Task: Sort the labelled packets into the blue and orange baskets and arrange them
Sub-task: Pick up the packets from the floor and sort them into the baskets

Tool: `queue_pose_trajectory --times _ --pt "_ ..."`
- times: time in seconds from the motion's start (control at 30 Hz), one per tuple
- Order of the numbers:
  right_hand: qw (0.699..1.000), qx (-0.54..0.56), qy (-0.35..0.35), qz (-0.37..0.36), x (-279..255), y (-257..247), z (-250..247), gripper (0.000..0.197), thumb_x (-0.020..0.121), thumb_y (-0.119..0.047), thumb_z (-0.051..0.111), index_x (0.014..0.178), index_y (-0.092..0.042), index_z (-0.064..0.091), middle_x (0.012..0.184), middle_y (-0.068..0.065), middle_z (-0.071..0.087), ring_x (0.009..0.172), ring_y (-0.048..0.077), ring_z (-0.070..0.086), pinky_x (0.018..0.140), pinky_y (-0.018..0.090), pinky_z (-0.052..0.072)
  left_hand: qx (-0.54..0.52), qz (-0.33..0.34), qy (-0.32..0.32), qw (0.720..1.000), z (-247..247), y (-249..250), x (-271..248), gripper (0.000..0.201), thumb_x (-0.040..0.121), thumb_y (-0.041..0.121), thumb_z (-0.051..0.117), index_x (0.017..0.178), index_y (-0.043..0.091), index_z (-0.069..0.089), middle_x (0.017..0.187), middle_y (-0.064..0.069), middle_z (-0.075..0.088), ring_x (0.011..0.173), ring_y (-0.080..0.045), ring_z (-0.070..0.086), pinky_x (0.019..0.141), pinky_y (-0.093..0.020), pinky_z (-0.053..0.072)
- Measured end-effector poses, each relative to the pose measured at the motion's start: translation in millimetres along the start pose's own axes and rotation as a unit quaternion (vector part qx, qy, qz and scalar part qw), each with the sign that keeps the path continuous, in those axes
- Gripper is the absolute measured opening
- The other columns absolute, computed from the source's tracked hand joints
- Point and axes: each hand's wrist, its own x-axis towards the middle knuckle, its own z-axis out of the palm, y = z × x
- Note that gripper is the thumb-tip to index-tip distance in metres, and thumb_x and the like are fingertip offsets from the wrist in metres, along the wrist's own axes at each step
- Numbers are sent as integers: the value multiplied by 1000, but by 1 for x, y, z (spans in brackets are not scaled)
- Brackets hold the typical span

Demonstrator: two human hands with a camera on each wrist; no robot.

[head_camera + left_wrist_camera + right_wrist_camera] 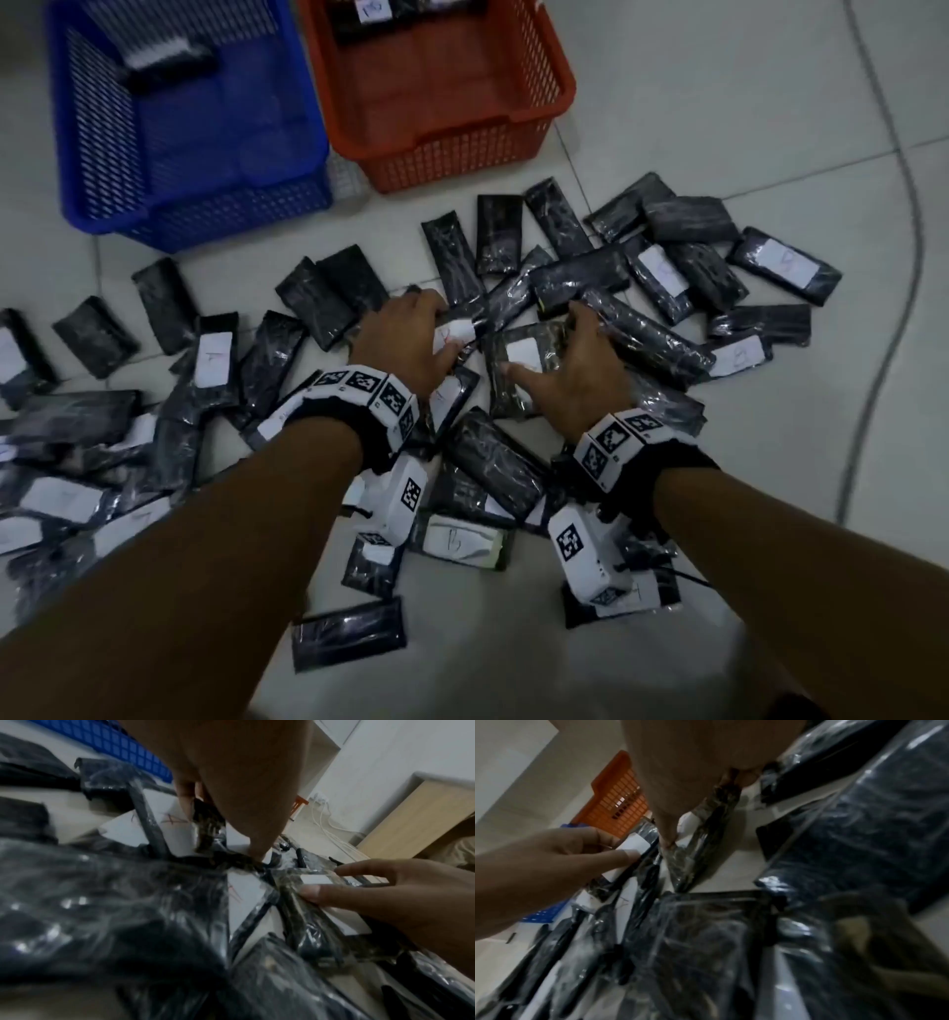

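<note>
Several black plastic-wrapped packets with white labels lie scattered on the tiled floor. My left hand (pixel 448 333) grips one packet (pixel 462 329) whose label carries a red letter; in the left wrist view its thumb and fingers pinch this packet (pixel 174 821). Just to the right, my right hand (pixel 542 339) holds another labelled packet (pixel 524 354), thumb on the near edge and fingers curled over the far edge. The blue basket (pixel 205 221) stands at the back left with one packet inside. The orange basket (pixel 462 154) beside it holds packets at its far end.
Packets crowd the floor around and under both forearms, with a B-labelled one (pixel 457 539) between the wrists. A grey cable (pixel 909 246) curves across the tiles on the right. A wooden cabinet (pixel 411 817) and white cords (pixel 326 821) stand beyond the pile.
</note>
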Motion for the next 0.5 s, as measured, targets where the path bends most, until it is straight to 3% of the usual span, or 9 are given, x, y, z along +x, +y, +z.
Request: queue_pose_trajectory --times 0.07,0.13,0.2,0.23,0.33,0.43,0.5 --pt "999 19 -10 30 3 -7 -2 83 62 -56 81 129 -23 44 115 -2 63 104 21 61 88 39 52 -67 -23 -8 997 -7 -1 0 31 89 43 56 104 18 45 90 -8 62 82 -30 60 70 -38 49" --pt "997 36 -42 48 5 -17 -4 60 65 -46 83 114 -24 56 95 -12 64 89 14 63 77 28 52 -86 -37 -11 996 -16 -5 0 29 91 39 55 106 18 43 82 -4 59 77 -28 60 61 -32 43" --pt "992 98 -69 32 6 -28 -2 36 71 -31 81 102 -23 63 82 -15 63 79 9 65 64 18 49 -90 -33 5 995 -29 -13 0 31 92 37 54 115 17 45 91 -6 63 84 -27 61 64 -30 42" --pt "989 130 -76 11 11 -37 0 29 73 -25 80 98 -22 65 80 -14 65 75 7 65 64 20 52 -90 -29 21 995 -42 -22 1 33 93 38 52 118 18 47 99 -6 64 89 -27 61 68 -31 44" --pt "985 145 -80 -52 23 -64 -1 18 77 -21 75 91 -19 63 85 -5 67 76 10 65 76 34 57 -93 -40 78 992 -73 -50 3 36 95 40 49 124 18 49 112 -7 62 98 -27 59 73 -28 39" --pt "982 59 -49 -175 47 -108 -8 25 82 -26 69 103 -19 58 101 -4 52 90 11 53 83 26 46 -80 -84 127 985 -111 -92 6 37 96 37 49 125 14 47 113 -14 61 96 -32 59 72 -31 39" --pt "965 27 -20 -260 62 -142 -13 30 82 -24 68 109 -19 57 104 -3 54 95 14 53 81 25 41 -68 -108 146 981 -131 -119 7 35 97 35 47 123 12 46 108 -16 61 89 -35 59 70 -35 43"
